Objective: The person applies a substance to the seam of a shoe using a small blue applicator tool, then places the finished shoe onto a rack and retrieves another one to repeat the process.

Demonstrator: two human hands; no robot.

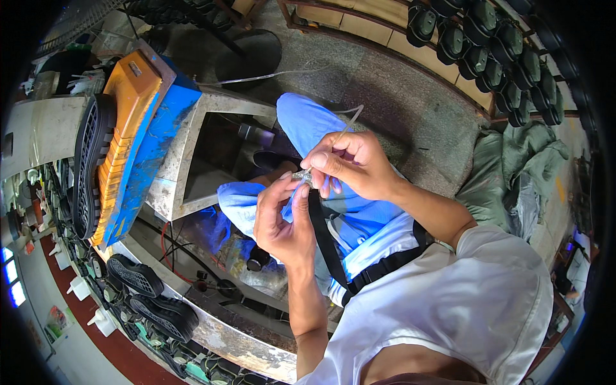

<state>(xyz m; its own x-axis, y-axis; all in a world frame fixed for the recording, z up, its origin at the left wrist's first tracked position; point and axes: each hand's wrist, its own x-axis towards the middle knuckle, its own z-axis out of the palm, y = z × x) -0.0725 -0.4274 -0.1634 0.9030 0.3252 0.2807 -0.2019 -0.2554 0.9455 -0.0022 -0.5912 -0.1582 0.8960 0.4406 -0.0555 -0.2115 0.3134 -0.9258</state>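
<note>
Both my hands meet over my lap in the head view. My left hand (pixel 282 218) pinches a small shiny, silvery object (pixel 301 176) between thumb and fingertips. My right hand (pixel 350 160) grips the same small object from above, and a thin clear tube (pixel 346 125) rises from it toward the floor behind. What the small object is cannot be made out. A black strap (pixel 324 237) hangs down from near my hands across my blue apron (pixel 359 224).
A metal work stand (pixel 186 160) holds an orange and blue sole mould (pixel 131 128) with a black shoe sole (pixel 90 167). More black soles (pixel 151 295) lie at lower left. Dark green shoe parts (pixel 494 51) line wooden racks. A green cloth (pixel 513 173) lies at right.
</note>
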